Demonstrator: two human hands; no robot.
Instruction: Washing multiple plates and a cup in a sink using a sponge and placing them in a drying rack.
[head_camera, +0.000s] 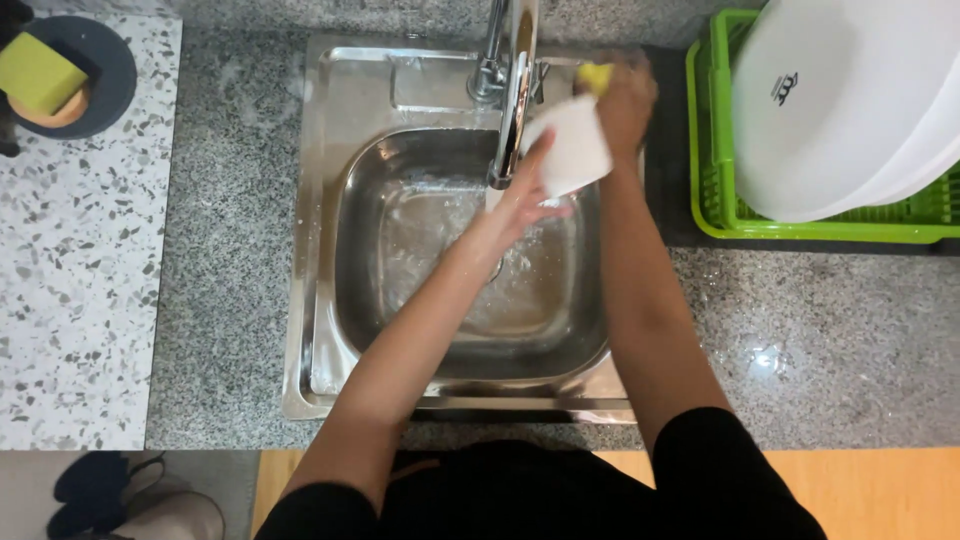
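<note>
My left hand grips a white dish, tilted, long axis running up-right. My right hand clenches a yellow sponge against it

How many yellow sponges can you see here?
2. One yellow sponge sits in a round dark holder at top left; another is in the right hand by the tap. Others may be hidden.

speckled grey granite counter with inset steel sink, green dish rack, terrazzo slab
</note>
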